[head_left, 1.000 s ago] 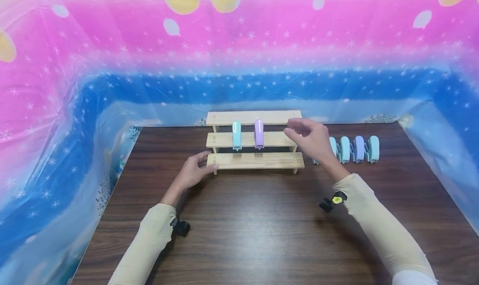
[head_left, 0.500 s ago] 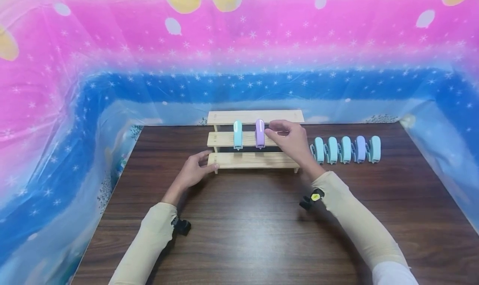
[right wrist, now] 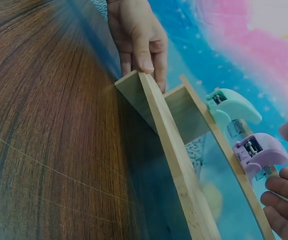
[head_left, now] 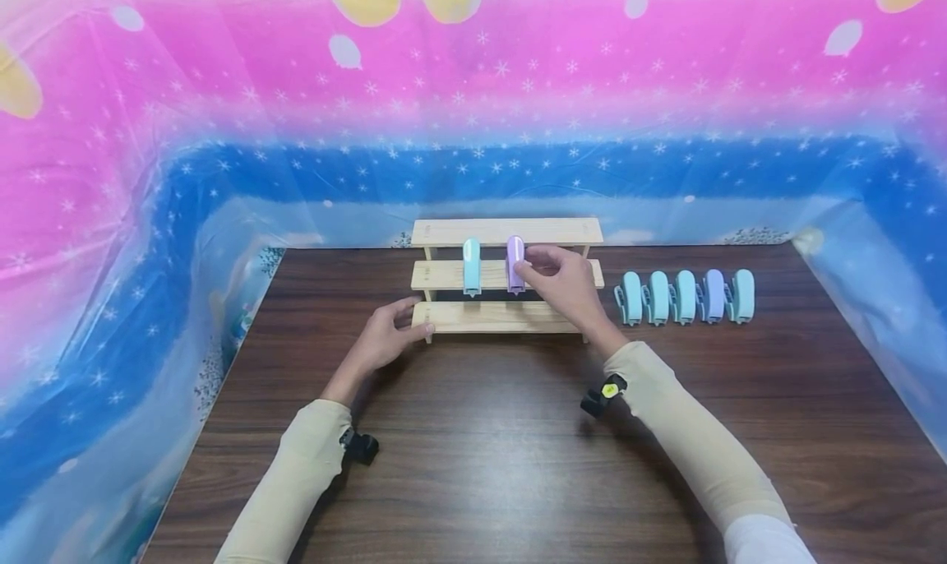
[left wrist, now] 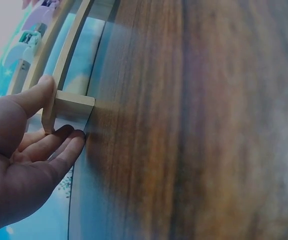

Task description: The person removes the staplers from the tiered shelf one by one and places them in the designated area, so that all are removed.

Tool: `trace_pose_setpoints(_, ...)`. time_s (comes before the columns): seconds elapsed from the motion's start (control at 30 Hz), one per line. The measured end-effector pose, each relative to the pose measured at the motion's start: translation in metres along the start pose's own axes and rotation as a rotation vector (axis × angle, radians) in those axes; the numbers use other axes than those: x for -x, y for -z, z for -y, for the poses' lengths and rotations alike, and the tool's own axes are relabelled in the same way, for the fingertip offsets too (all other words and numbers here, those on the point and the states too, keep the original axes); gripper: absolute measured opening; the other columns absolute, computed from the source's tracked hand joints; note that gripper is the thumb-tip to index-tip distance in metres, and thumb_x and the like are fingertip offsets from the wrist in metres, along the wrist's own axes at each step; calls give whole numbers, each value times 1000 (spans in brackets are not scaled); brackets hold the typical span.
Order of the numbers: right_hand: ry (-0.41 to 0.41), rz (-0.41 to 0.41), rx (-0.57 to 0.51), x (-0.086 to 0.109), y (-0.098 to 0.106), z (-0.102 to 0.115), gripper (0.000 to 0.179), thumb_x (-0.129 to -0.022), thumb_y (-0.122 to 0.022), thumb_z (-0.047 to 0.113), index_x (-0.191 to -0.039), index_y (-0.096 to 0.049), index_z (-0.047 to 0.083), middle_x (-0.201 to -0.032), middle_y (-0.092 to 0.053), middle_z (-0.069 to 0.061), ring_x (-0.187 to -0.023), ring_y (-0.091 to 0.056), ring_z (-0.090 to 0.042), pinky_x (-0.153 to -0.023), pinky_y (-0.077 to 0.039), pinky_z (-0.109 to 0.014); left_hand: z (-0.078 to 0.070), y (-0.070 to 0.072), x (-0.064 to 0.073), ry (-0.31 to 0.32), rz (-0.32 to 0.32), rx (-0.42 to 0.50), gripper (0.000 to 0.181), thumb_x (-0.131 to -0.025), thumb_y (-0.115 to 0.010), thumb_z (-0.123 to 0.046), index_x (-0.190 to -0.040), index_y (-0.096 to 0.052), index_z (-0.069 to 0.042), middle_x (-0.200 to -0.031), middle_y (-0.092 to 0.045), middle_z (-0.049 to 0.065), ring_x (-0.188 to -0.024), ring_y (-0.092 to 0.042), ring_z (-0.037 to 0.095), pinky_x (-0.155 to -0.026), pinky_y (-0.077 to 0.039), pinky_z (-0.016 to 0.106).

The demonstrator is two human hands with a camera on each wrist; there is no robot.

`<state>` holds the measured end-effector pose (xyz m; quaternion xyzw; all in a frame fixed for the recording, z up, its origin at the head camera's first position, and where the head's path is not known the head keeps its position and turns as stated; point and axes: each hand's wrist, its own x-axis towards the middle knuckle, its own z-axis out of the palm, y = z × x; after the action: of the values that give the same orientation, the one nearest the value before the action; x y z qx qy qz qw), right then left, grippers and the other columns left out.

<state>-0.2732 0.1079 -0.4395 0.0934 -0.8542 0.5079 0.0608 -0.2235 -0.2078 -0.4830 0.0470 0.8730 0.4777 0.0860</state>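
I saw a small lilac plastic stapler point(head_left: 515, 253) on the middle step of a pale wooden three-step rack point(head_left: 496, 318) | right hand point(head_left: 568, 286) was half spread beside it, seemingly holding nothing | left hand point(head_left: 381, 335) lightly gripped the rack's left end | stapler seemed light, stiff, slightly slippery; its two sides were good for pinching

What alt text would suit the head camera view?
A person's right grip is close to a purple stapler, which sits beside a mint stapler on the middle step of a wooden rack; the left grip holds the bottom step's left end. Five more staplers stand in a row on the table to the right.
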Motion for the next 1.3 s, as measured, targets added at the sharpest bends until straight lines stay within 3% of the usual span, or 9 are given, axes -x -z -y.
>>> trace_pose_setpoints(0.5,-5,18,83,-3,-7,-2,59,-87,-76,55,-126,-73,11,-118,-74,-7,-106,-68,-22,-91,-55,-43,1,-1,0,3,-5,2,71,-97,-73,-35,-154,-44,-4,-148,-53,22,-136,-53,36,-107,-49,51)
trace_pose_setpoints(1.3,13,-84,123,1,-14,5,41,-86,-79,49,-102,-79,11,-92,-77,-3,-82,-69,-18,-69,-52,-35,-1,0,2,10,-9,-8,71,-97,-73,-36,-154,-44,-4,-150,-52,23,-136,-52,37,-107,-48,52)
